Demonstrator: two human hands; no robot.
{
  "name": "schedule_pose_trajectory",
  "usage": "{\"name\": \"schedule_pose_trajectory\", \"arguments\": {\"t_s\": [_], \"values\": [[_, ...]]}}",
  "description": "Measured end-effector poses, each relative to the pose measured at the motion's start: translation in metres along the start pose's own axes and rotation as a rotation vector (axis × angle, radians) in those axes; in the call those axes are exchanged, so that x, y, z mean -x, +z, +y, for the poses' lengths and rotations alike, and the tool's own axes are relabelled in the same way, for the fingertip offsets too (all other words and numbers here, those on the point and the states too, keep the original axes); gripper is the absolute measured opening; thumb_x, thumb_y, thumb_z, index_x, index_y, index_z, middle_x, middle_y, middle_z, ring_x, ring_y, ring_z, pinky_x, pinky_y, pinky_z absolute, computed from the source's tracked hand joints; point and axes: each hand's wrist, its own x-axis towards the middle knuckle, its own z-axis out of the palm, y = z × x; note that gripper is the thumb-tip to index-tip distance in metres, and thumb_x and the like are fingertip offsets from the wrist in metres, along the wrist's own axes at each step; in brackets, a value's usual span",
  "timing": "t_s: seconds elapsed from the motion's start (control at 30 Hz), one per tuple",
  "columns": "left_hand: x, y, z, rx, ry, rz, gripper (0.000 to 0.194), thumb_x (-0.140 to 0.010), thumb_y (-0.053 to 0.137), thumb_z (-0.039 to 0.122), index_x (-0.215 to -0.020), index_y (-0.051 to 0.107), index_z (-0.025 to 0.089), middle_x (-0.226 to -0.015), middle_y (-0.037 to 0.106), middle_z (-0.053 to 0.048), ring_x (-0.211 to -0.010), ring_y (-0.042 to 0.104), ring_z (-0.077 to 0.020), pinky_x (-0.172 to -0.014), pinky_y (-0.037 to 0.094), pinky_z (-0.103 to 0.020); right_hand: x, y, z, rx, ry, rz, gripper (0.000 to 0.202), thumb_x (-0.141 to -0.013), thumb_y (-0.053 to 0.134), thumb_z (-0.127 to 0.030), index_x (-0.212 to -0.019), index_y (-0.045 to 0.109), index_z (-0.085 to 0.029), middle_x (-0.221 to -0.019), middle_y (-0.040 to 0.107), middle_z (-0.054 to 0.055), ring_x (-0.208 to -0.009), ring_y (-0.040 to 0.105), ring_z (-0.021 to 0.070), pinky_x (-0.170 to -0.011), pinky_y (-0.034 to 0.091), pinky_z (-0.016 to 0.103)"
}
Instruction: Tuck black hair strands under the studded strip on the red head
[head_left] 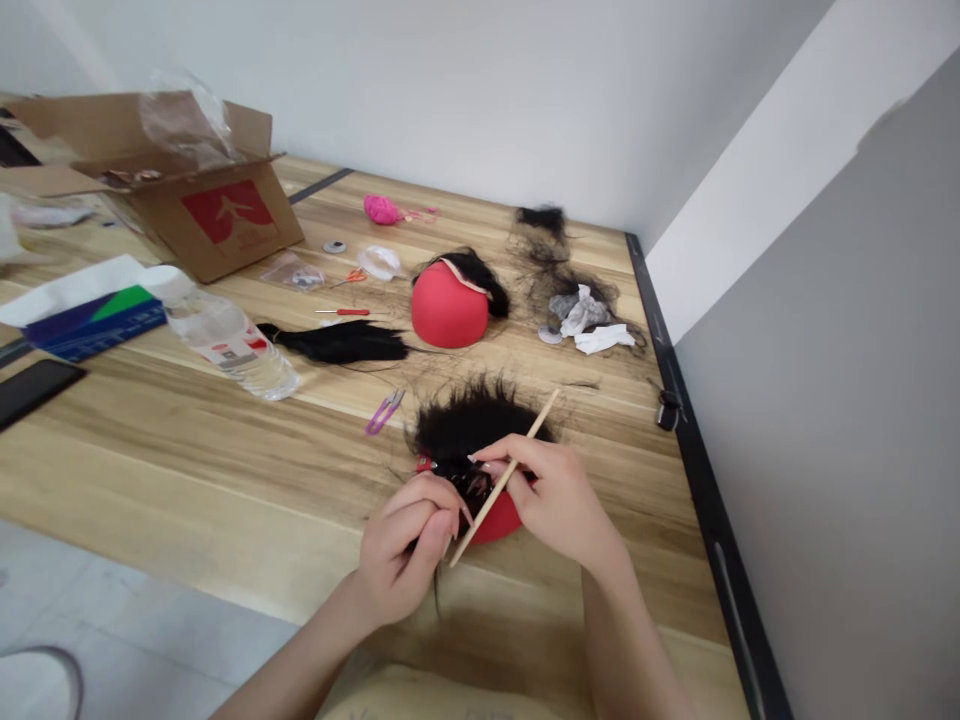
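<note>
A hairpiece with short black hair lies over a red dome-shaped form near the table's front edge. My right hand is closed around a slim wooden stick, held slantwise over the hairpiece. Its fingertips reach the near part of the hair. At the lower left of the form, my left hand is closed in a pinch, with a thin dark strand of hair hanging below it. The fingers partly hide what they grip. A red clip sits at the hairpiece's left side.
Behind stands another red dome with a hairpiece. Purple thread snips, a black hair bundle and a water bottle lie leftward, before a cardboard box. Loose hair and crumpled tissue lie back right, near the wall.
</note>
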Motion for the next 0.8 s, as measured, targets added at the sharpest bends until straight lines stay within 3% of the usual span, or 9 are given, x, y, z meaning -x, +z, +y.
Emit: {"name": "schedule_pose_trajectory", "arguments": {"t_s": [0.17,0.33,0.53,0.6,0.8], "values": [[0.001,0.000,0.001,-0.077,-0.030,-0.021,0.029,-0.094,0.037,0.012,-0.068,0.051,0.015,-0.070,0.055,-0.004,-0.064,0.052,-0.0108,-0.058,0.043,-0.024,0.001,-0.003,0.002,0.031,-0.007,0.092,0.032,-0.081,0.049,-0.003,-0.093,0.071,-0.022,-0.083,0.075,0.000,-0.074,0.070,0.0147,-0.066,0.054,0.023],[0.001,0.000,0.001,-0.109,-0.035,-0.045,0.028,-0.092,0.038,0.010,-0.067,0.049,0.016,-0.071,0.056,-0.004,-0.065,0.053,-0.0107,-0.059,0.044,-0.023,0.003,-0.009,0.002,-0.043,0.034,0.222,0.021,-0.084,0.054,-0.011,-0.090,0.072,-0.021,-0.073,0.074,0.001,-0.066,0.071,0.0156,-0.062,0.055,0.024],[0.000,0.002,-0.001,-0.185,-0.065,-0.036,0.027,-0.093,0.038,0.010,-0.070,0.052,0.016,-0.072,0.057,-0.004,-0.065,0.053,-0.0107,-0.059,0.043,-0.022,0.004,-0.017,0.006,-0.116,0.037,0.348,0.013,-0.085,0.060,-0.020,-0.088,0.072,-0.021,-0.076,0.075,0.002,-0.061,0.071,0.0164,-0.058,0.057,0.027],[-0.001,0.001,-0.004,-0.244,-0.106,0.018,0.028,-0.093,0.039,0.012,-0.069,0.052,0.016,-0.072,0.058,-0.003,-0.067,0.054,-0.0113,-0.061,0.043,-0.023,0.005,-0.019,0.008,-0.119,0.033,0.376,0.011,-0.084,0.061,-0.021,-0.087,0.072,-0.022,-0.077,0.075,0.002,-0.059,0.070,0.0166,-0.057,0.057,0.027],[-0.003,-0.016,-0.017,-0.499,-0.221,0.332,0.033,-0.095,0.043,0.019,-0.062,0.051,0.018,-0.071,0.057,-0.001,-0.070,0.053,-0.0133,-0.068,0.038,-0.030,0.006,-0.023,0.008,-0.127,0.024,0.378,0.011,-0.085,0.061,-0.022,-0.089,0.071,-0.023,-0.081,0.075,0.002,-0.060,0.070,0.0159,-0.058,0.056,0.028]]}}
